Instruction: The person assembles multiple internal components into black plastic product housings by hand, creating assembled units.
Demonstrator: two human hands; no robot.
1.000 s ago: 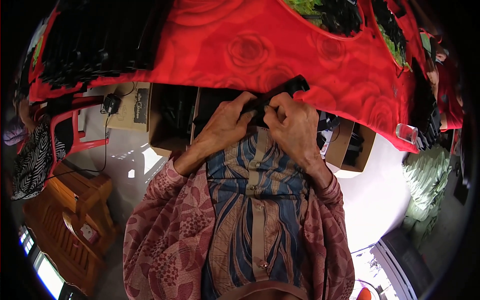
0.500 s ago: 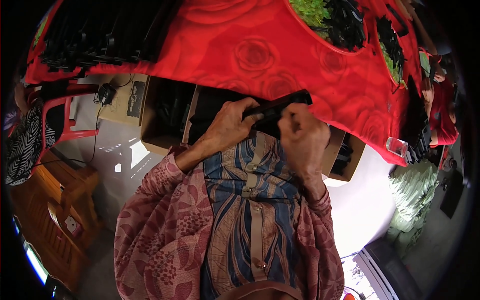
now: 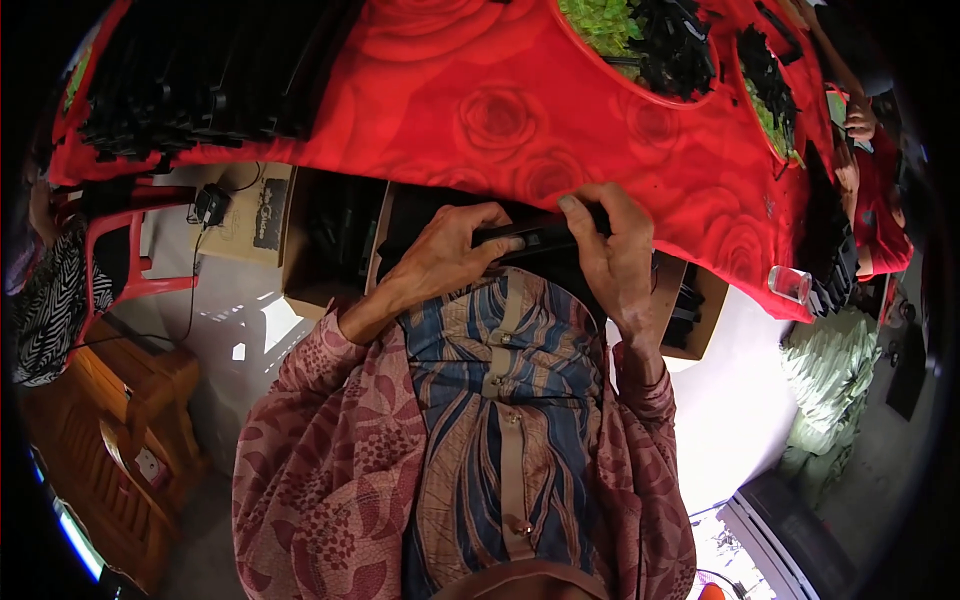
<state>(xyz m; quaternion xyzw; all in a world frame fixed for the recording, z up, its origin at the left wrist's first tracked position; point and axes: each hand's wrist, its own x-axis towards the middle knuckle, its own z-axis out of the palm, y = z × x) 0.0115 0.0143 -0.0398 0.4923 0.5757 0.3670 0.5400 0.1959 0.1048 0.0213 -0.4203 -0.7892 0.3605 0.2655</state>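
A long, narrow black plastic-looking piece [image 3: 535,238] lies crosswise in front of my body, just off the table's near edge. My left hand [image 3: 445,245] is closed on its left end, thumb along the near side and fingers bent over it. At the other end, my right hand [image 3: 617,255] grips it with curled fingers, the thumb raised beside the forefinger. Part of the piece is hidden behind the right fingers. Below it, dark material fills an opened cardboard box [image 3: 290,240], so the lower outline of the piece is hard to make out.
A red rose-patterned cloth [image 3: 440,110] covers the table. Many black strips [image 3: 210,90] are stacked at its far left. Round trays [image 3: 690,102] hold green and black bits. A clear cup [image 3: 790,284] stands near the right edge. A red chair [image 3: 110,240] is at left; another person [image 3: 880,210] sits right.
The piece has tilted from a raised right end to nearly level. My right hand has moved from a blurred, bent pose onto that end, thumb now up. The left hand keeps its hold.
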